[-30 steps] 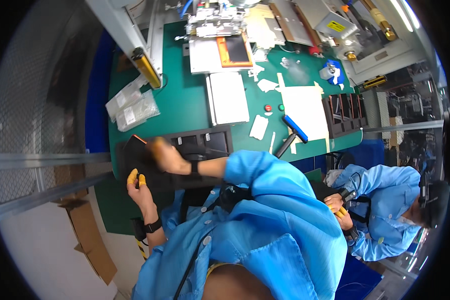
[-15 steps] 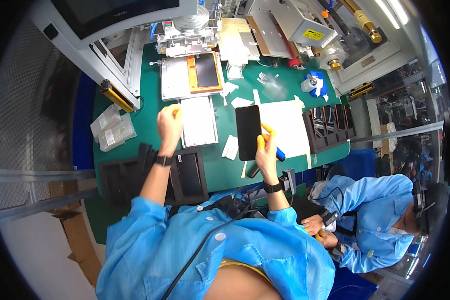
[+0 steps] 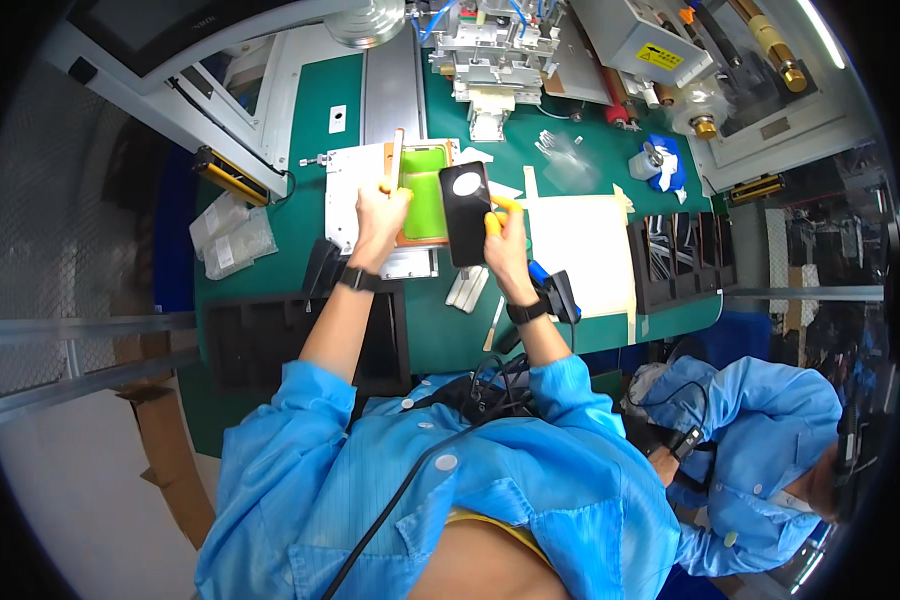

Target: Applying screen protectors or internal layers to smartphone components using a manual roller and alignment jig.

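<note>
My left hand (image 3: 380,218) is closed on a thin phone-shaped panel (image 3: 398,160), tipped up and seen edge-on. It is over the left side of an orange-framed fixture (image 3: 454,150), whose bright green bed (image 3: 427,195) shows bare. That fixture lies on a white metal plate (image 3: 341,195). To the right of it, my right hand (image 3: 507,245) grips a black phone (image 3: 466,225) by its right edge, upright to the view, with a round white glare near the top. Yellow covers are on fingers of both hands.
A metal press mechanism (image 3: 500,60) stands behind the fixture. Black foam trays lie front left (image 3: 270,345) and right (image 3: 655,290), beside a cream sheet (image 3: 580,250). Clear bags (image 3: 230,240) lie at left. A co-worker in blue (image 3: 760,430) sits at right.
The fixture has slid toward me and the press mechanism has shifted right. My left hand has taken the dark panel up out of the fixture, baring the green. My right hand has carried the phone up and left.
</note>
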The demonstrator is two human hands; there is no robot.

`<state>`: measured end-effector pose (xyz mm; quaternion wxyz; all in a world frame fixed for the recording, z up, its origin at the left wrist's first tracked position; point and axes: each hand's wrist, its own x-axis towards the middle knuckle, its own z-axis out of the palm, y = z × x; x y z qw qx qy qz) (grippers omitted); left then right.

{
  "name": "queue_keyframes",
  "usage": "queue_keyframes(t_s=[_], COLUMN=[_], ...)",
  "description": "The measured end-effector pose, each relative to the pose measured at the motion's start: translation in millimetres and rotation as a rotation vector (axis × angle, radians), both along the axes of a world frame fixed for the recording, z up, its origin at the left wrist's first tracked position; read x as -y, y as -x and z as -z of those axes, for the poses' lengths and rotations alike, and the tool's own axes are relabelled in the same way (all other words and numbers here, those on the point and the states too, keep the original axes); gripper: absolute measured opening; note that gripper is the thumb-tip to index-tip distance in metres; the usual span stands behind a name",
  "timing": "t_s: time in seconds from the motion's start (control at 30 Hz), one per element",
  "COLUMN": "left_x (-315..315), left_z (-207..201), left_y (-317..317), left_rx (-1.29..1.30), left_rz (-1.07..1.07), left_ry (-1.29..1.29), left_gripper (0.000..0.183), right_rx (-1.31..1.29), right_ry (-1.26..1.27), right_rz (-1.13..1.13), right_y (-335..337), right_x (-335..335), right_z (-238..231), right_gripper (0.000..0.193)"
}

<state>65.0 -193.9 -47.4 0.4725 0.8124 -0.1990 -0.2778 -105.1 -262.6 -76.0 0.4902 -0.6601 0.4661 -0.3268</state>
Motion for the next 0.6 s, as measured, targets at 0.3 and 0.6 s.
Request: queue_keyframes(t_s=[0.3, 0.6], left_x=[-114, -185], left_z=[-41, -28], left_y=[7, 12], left_rx=[-0.718, -0.9], left_rz=[-0.099, -0.175], left_ry=[0.553, 0.578], left_gripper=[0.039, 0.045], right_rx=[-0.32, -0.903], right_ry=[0.296, 0.226], right_rz=[0.007, 0.043], right_y=[-73, 114], right_x=[2, 5], right_z=[18, 19], right_gripper=[0.033, 0.033])
